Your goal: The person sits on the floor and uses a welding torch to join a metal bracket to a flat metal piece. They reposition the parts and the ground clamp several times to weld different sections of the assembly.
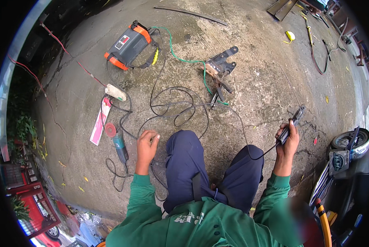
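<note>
My right hand [288, 140] grips a black welding electrode holder [295, 122] at the right, with a black cable hanging from it. My left hand [148, 144] is beside my left knee, fingers loosely bent, thumb apart, nothing visible in it. Left of it lies a teal angle grinder [120, 147] with a red disc. An orange and black welding machine [129, 45] lies at the upper left. A rusty metal bracket [220, 64] lies ahead at the centre, with a dark tool or clamp and green wire on it.
A white power socket [115, 92] and pink strip [100, 122] lie among loose cables. A long metal bar [190, 14], yellow tape measure [290, 37] and hoses [312, 45] are farther ahead. A wheel [350, 139] stands at the right, a red vehicle [32, 210] at lower left.
</note>
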### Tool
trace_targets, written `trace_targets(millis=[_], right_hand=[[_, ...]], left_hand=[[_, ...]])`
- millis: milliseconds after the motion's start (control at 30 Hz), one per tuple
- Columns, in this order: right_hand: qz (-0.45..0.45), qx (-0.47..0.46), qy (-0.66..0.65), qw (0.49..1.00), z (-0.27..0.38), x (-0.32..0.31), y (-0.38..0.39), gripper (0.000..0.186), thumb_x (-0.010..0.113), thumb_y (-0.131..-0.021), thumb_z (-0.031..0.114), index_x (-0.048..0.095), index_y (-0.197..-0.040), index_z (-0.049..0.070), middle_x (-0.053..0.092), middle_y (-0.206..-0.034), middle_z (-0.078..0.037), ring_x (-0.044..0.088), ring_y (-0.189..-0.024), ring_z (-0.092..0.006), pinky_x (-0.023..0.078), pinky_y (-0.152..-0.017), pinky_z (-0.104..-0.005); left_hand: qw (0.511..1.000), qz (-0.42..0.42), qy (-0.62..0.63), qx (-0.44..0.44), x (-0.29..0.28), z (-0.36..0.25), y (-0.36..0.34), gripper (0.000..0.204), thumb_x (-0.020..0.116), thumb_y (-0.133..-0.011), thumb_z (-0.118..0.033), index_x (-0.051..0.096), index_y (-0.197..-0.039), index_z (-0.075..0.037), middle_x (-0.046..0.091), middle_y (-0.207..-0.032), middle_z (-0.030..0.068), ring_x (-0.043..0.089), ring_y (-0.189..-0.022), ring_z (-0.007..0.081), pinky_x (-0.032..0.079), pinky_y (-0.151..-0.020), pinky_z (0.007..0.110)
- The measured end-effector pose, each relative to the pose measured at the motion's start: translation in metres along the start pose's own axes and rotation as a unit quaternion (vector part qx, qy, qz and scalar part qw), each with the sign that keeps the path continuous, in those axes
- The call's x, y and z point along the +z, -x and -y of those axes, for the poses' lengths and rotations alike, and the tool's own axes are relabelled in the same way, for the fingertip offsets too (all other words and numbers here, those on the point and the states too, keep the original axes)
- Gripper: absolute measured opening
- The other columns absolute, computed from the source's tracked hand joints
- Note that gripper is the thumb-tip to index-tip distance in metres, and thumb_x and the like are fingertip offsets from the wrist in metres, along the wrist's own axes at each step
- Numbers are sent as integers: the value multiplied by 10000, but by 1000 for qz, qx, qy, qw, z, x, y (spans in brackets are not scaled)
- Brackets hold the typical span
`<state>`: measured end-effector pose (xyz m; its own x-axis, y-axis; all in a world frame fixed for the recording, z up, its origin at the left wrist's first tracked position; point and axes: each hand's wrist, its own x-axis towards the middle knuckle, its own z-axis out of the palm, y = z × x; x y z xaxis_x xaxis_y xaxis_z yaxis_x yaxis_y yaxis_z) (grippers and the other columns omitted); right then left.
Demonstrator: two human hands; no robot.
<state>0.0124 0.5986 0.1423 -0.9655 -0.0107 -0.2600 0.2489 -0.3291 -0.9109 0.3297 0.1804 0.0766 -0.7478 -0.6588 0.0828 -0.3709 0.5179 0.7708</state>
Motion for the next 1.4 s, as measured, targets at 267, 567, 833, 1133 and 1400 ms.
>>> trace_targets(millis=[267,567,833,1133,1400], right_hand=[[-24,-71,59,995,36,81,-67,268,583,-1063,309,520,-1082,49,657,-786,-96,634,-540,-179,502,-451,-295],[91,-64,224,968,41,42,-50,312,655,-1022,227,497,-1199,25,667,-859,-96,638,-595,-147,519,-532,-269],[-37,-113,132,984,-52,-35,-40,212,603,-1050,197,491,-1170,63,654,-871,-87,622,-623,-144,515,-549,-271],[-86,-41,180,979,-77,-99,-14,191,547,-1063,186,485,-1179,48,581,-791,-49,547,-572,-113,470,-513,-275],[-2,9,145,989,-26,-64,7,162,543,-1048,174,503,-1136,44,597,-826,-60,584,-599,-126,495,-525,-277]], left_hand=[[958,141,-1,251,81,-81,-151,158,659,-931,-74,694,-1075,-19,699,-1131,129,659,-1073,310,540,-917,403],[771,268,-451,363,213,-45,-264,233,611,-889,-199,769,-1018,-85,736,-1114,75,644,-1053,307,494,-912,479],[929,289,-150,175,209,8,-238,87,733,-847,-124,768,-873,-49,735,-905,159,699,-855,339,557,-783,448],[936,54,221,-270,228,27,-279,169,729,-929,-126,714,-1008,23,694,-765,66,615,-614,117,492,-548,279],[975,87,178,-102,218,-30,-234,153,710,-947,-94,692,-1046,21,696,-841,42,629,-693,105,493,-608,257]])
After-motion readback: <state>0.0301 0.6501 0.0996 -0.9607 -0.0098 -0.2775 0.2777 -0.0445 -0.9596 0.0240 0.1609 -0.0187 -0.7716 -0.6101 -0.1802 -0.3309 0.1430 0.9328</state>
